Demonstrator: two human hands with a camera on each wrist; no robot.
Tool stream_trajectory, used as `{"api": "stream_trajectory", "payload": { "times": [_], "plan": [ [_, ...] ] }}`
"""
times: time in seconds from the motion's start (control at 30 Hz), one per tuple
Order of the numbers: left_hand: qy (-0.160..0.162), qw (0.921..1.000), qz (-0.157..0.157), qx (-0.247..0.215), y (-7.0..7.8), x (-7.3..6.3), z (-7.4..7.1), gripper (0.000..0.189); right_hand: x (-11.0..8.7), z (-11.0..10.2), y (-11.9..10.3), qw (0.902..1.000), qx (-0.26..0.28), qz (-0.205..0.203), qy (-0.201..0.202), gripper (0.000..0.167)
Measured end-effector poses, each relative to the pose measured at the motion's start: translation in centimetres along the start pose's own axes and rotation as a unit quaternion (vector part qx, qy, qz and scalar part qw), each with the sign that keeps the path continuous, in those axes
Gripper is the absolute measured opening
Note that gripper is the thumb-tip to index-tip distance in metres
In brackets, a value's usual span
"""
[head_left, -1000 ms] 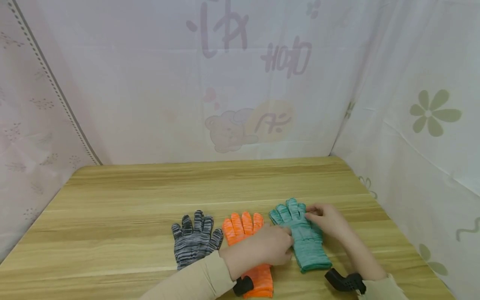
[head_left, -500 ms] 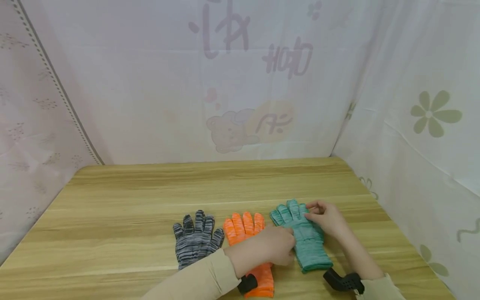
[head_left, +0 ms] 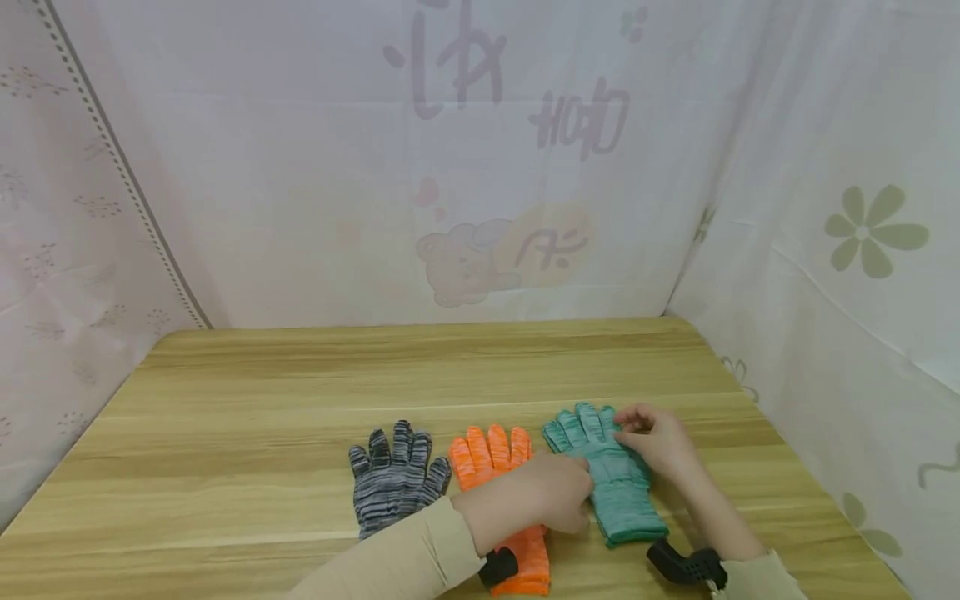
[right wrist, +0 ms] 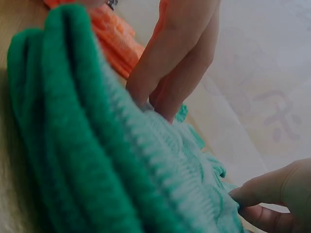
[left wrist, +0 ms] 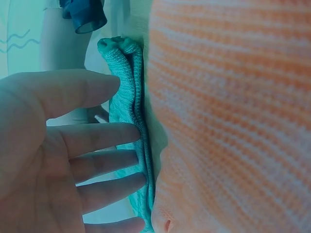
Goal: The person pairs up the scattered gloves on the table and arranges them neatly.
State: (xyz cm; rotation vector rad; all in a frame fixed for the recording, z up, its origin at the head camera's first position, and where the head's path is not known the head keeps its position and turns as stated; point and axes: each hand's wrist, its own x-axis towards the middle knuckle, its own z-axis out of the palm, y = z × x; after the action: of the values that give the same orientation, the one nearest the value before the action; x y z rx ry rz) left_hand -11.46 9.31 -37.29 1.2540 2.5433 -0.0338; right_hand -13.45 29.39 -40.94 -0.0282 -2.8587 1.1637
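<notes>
A green knit glove [head_left: 621,493] lies flat at the right of the row, fingers pointing away; its cuff [right wrist: 80,121] shows stacked layers in the right wrist view. My left hand [head_left: 555,492] reaches across the orange glove [head_left: 528,554] and touches the green one's left side. In the left wrist view its fingers [left wrist: 104,133] are spread and fairly straight along the green edge. With thumb and fingertips, my right hand [head_left: 656,437] pinches the green glove's right edge near its fingers. Left of the orange glove is a black-and-grey glove [head_left: 393,487], partly hidden by my left sleeve.
The gloves lie on a wood-grain table [head_left: 247,433]. A printed curtain [head_left: 315,183] hangs behind the table's back edge and along both sides. Black wrist devices [head_left: 686,565] sit on both wrists.
The head view has shifted slightly. Both hands stay at the green glove, with hardly any movement, and the gloves keep their places.
</notes>
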Motion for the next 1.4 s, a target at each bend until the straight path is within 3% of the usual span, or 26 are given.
{"api": "stream_trajectory", "payload": {
  "times": [0.17,0.43,0.67,0.73,1.03,1.4],
  "plan": [
    [-0.005,1.0,0.0,-0.002,-0.04,0.08,-0.1,0.027,0.1,0.37,0.72,0.9989,-0.033,-0.033,0.004,0.014],
    [-0.005,0.9999,0.009,-0.001,-0.23,0.02,-0.22,0.024,0.17,0.03,0.49,0.9888,-0.064,-0.133,0.023,0.019],
    [-0.011,0.9997,0.016,-0.013,-0.45,-0.18,-0.4,0.036,0.39,-0.1,0.54,0.9558,-0.127,-0.264,-0.022,0.025],
    [-0.016,0.9996,0.017,-0.014,-0.45,-0.21,-0.5,0.04,0.33,-0.09,0.62,0.9519,-0.144,-0.268,-0.039,0.027],
    [-0.024,0.9996,0.011,-0.009,-0.26,-0.05,-0.31,0.05,-0.09,0.05,0.82,0.9539,-0.168,-0.232,-0.088,0.037],
    [-0.023,0.9996,0.011,-0.008,-0.26,-0.33,-0.3,0.042,-0.41,-0.13,0.27,0.9519,-0.172,-0.221,-0.124,0.043]
  ]
}}
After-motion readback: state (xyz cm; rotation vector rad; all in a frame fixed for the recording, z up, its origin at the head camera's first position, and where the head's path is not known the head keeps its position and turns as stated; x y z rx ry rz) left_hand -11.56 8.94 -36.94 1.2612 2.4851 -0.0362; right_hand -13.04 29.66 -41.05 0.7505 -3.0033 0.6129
